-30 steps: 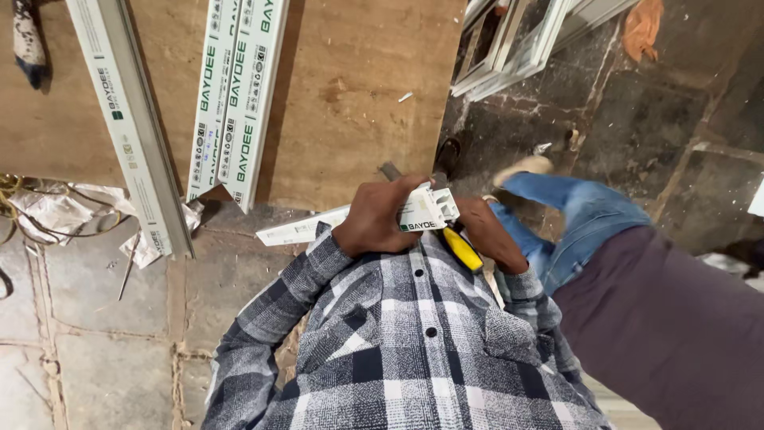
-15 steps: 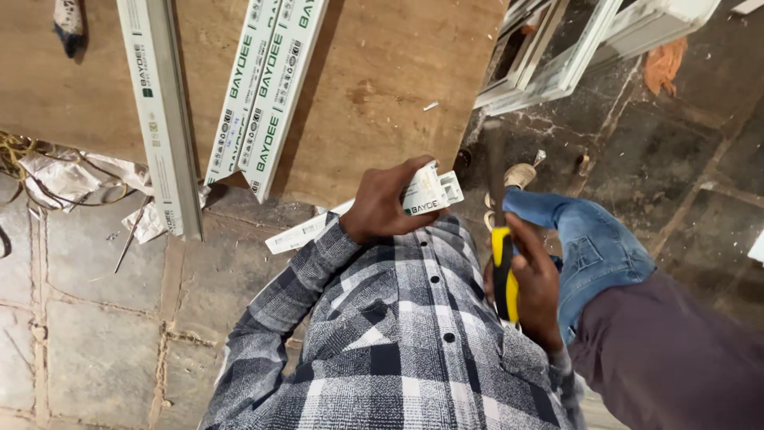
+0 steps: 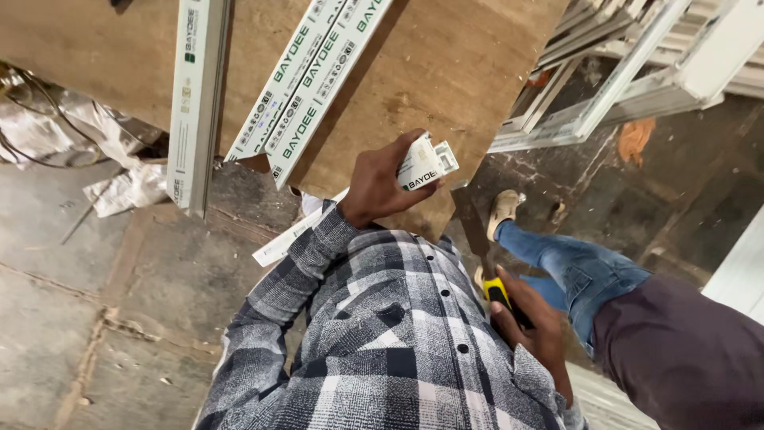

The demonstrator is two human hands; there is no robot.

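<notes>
Over the near edge of the plywood board (image 3: 446, 72), my left hand (image 3: 378, 183) gripped a short white profile offcut (image 3: 426, 163), fingers wrapped around it. Below that board, my right hand (image 3: 533, 326) clenched a yellow-handled tool (image 3: 497, 293). I judged the piece was being readied for trimming; bringing both together came next.

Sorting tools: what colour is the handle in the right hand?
Yellow and black handle, head view, in the right hand.

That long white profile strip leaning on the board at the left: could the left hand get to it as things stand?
Probably not at once: the left hand is full, gripping a short white profile piece, and the strip stands well off to its side, though nothing lies between.
</notes>
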